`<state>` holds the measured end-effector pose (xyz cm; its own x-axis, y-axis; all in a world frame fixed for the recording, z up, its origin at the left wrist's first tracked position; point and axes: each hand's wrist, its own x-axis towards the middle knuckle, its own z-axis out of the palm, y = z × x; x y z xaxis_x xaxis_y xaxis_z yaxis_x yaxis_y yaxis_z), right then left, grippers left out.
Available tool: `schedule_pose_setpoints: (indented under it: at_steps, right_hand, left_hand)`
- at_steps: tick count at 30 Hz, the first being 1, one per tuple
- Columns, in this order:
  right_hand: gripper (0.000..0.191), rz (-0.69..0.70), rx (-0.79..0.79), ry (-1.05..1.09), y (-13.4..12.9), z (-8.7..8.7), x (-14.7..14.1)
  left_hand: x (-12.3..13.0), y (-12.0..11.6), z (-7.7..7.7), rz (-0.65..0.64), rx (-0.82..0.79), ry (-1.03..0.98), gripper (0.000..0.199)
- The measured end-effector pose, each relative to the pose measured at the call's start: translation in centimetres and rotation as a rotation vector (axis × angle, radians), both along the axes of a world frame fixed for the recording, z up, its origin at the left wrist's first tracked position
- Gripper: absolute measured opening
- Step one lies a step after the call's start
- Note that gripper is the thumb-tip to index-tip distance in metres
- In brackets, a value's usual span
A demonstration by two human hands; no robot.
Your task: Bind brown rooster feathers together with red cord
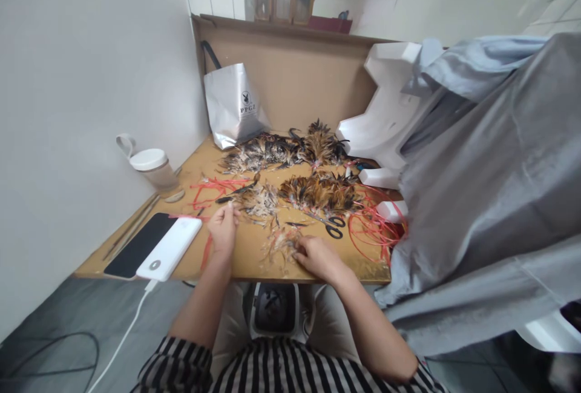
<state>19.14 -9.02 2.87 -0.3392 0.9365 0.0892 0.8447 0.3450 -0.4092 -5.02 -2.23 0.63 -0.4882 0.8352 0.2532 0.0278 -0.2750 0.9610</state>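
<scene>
Near the left of the tabletop, my left hand [224,226] is closed, its fingers pinched together beside a pale feather pile [261,200]; what they hold is too small to make out. My right hand [316,255] rests at the front edge with curled fingers at a loose clump of thin pale feathers [279,244]. Whether it grips any of them is unclear. Brown and black feather bunches [320,192] lie behind my right hand, near black-handled scissors [334,227]. Another row of feathers [276,149] lies farther back.
Red ribbon strips [372,226] tangle at the right, with more [215,187] at the left. A white power bank [170,249] overlaps a dark phone [143,241]. A lidded cup [157,169], silver bag [233,105], white foam piece [385,102] and grey cloth [490,169] surround the work area.
</scene>
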Motion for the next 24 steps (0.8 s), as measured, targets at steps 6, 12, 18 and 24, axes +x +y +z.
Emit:
schedule_pose_setpoints:
  at_steps: [6, 12, 18, 24]
  right_hand:
    - [0.010, 0.070, 0.072, 0.137, 1.0, -0.8, -2.0]
    - [0.015, 0.095, 0.168, 0.409, 5.6, 0.2, -4.8]
    - [0.014, 0.013, 0.230, 0.259, 9.5, 1.3, -8.1]
    - [0.017, -0.024, 0.243, -0.020, 11.0, 1.3, -10.3]
  left_hand:
    - [0.6, -0.1, -0.2, -0.033, 0.019, -0.012, 0.031]
    - [0.6, -0.4, -0.2, -0.090, 0.023, 0.037, 0.031]
    - [0.8, 0.0, -0.2, -0.076, -0.016, 0.023, 0.033]
    - [0.8, 0.4, -0.5, -0.085, 0.004, 0.042, 0.034]
